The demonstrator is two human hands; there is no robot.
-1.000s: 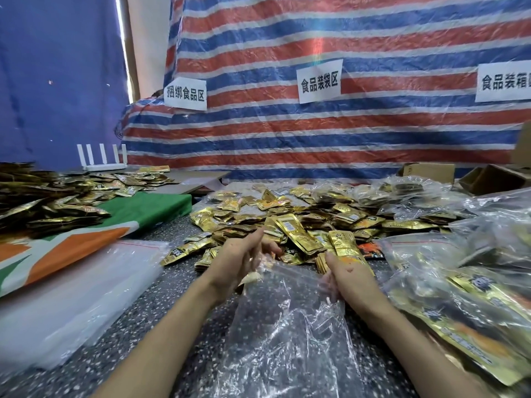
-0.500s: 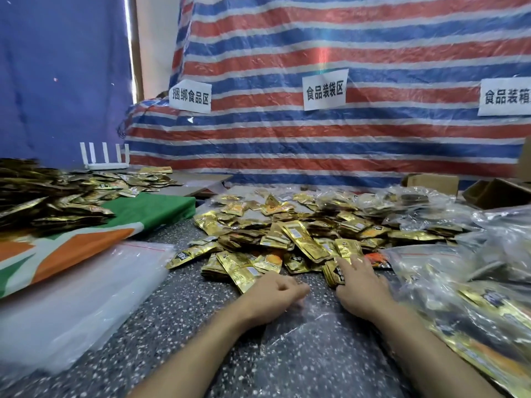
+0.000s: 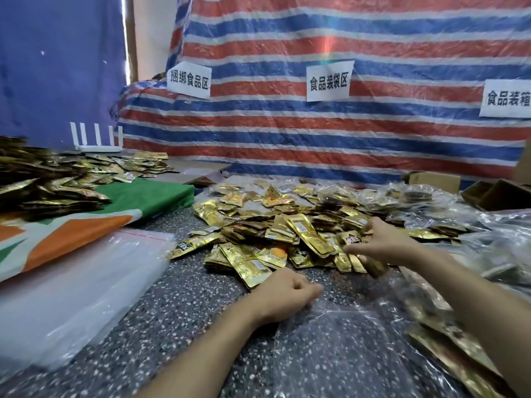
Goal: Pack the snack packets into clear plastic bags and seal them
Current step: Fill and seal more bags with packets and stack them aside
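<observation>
Packets (image 3: pixel 298 225), gold foil, lie in a loose heap at the middle of the speckled table (image 3: pixel 186 305), beyond both hands. Some show black labels, one an orange picture.

Clear bag (image 3: pixel 344 357): flat on the table nearest the camera, between the two forearms, crinkled. No packets seen inside it.

Left hand (image 3: pixel 284 294): fingers curled under, resting at the top edge of the clear bag, just short of the nearest packets. Whether it actually pinches the plastic: cannot tell.

Right hand (image 3: pixel 385 242): reached into the near right side of the heap, thumb above and fingers below a packet with a black label. Motion blur here, so cannot tell whether it grips anything. Hands are apart, right further forward than left.

Right edge: filled bags (image 3: pixel 439 340) holding gold packets, piled beside the right forearm and on toward the back.

Left side: stack of empty bags (image 3: pixel 71 282), one with a red strip along its top, lying on the table. Behind it a green, orange and white cloth (image 3: pixel 149 196) carrying a second heap (image 3: pixel 43 182) of the same gold packets. White device with upright aerials (image 3: pixel 94 142) at the back left.

Background: red, white and blue striped tarp (image 3: pixel 316 145) with three white paper signs (image 3: pixel 329 81) in Chinese characters. Brown cardboard boxes (image 3: pixel 488 193) at the far right.
</observation>
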